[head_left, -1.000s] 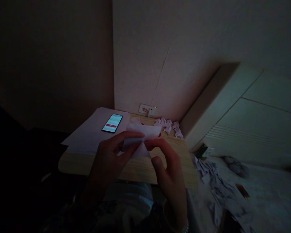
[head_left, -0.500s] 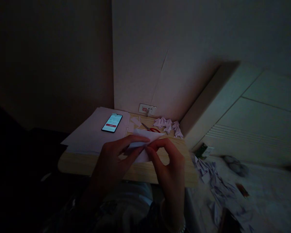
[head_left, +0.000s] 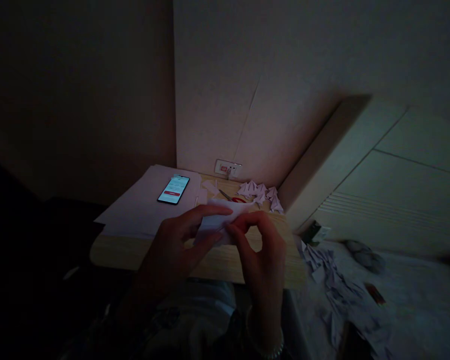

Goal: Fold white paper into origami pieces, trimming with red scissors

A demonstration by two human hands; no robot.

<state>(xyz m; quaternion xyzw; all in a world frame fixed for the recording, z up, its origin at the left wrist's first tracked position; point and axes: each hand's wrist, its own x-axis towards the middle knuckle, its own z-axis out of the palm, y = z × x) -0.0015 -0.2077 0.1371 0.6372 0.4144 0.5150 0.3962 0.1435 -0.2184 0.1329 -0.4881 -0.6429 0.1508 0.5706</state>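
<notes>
The room is dim. Both hands hold a small piece of white paper [head_left: 220,218] above the near edge of a light wooden table [head_left: 134,252]. My left hand [head_left: 174,250] pinches the paper's left side, thumb over the top fold. My right hand [head_left: 260,255] pinches its right side with thumb and fingertips. Part of the paper is hidden by my fingers.
A lit phone [head_left: 173,189] lies on white sheets [head_left: 142,207] at the table's left. Red-handled scissors [head_left: 234,198] and several folded paper shapes [head_left: 260,193] sit near the wall socket [head_left: 228,169]. More folded papers [head_left: 328,272] are scattered on the bed at the right.
The paper has been folded smaller and lowered toward the table. My right hand's fingers closed in on its right side. The scissors behind it have come into view.
</notes>
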